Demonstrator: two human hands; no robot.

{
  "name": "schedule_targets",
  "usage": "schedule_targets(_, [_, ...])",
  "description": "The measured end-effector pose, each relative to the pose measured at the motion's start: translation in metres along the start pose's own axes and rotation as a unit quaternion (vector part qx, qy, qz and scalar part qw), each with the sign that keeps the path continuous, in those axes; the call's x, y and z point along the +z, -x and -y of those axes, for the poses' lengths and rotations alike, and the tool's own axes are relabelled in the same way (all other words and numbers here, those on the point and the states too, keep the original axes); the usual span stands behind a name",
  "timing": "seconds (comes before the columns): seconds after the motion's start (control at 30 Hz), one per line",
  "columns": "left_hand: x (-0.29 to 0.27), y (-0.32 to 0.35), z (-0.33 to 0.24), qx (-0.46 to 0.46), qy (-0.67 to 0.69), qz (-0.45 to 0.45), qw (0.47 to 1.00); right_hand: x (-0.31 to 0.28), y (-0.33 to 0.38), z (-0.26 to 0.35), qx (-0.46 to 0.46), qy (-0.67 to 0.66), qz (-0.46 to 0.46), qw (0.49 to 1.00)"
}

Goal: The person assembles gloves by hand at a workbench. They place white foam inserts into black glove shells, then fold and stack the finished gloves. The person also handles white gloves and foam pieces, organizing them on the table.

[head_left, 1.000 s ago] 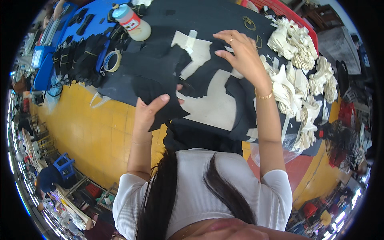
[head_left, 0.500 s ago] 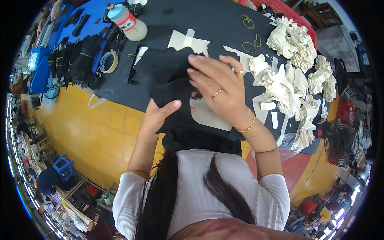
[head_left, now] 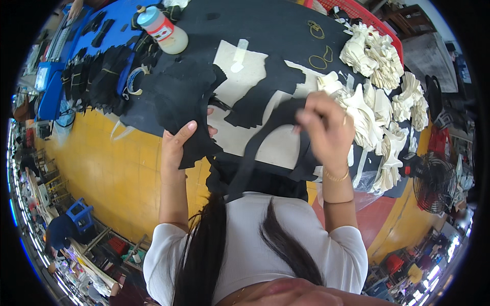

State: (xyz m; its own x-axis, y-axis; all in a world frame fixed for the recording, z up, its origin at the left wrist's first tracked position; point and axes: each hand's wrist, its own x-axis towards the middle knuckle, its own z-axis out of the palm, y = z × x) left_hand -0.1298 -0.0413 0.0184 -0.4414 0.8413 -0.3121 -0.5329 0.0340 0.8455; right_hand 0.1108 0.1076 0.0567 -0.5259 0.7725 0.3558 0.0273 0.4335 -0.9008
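My left hand [head_left: 176,146] grips a stack of black fabric pieces [head_left: 181,94], thumb on top and fingertips showing past its right edge. From my right hand [head_left: 329,130], somewhat blurred and with its fingers closed, a curved black fabric piece [head_left: 253,145] hangs in an arc toward my lap. Cream sheeting [head_left: 240,64] lies on the dark table beneath, with a strip of clear tape across its upper part. Another black fabric piece [head_left: 265,89] rests on that sheeting, between my two hands.
Bundles of cream fabric pieces [head_left: 362,112] cover the table's right side, near a red basket [head_left: 377,24]. A bottle [head_left: 166,31], a tape roll [head_left: 145,87], rubber bands [head_left: 320,57] and tied black bundles [head_left: 104,71] lie farther off. At right stands a fan [head_left: 435,181].
My hands have parted: the left moved left with the stack, the right moved right and now pulls a curved black piece. A black piece on the cream sheeting has come into view.
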Motion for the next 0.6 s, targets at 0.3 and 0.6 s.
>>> schedule_targets(0.3, [0.003,0.001,-0.007,0.032,-0.062,0.045,0.997,0.019,-0.046,-0.051,-0.001,0.345,0.051,0.937])
schedule_targets(0.6, [0.022,0.002,0.016,-0.023,-0.022,0.142,0.989,0.065,-0.031,-0.016,-0.2,0.249,0.022,0.947])
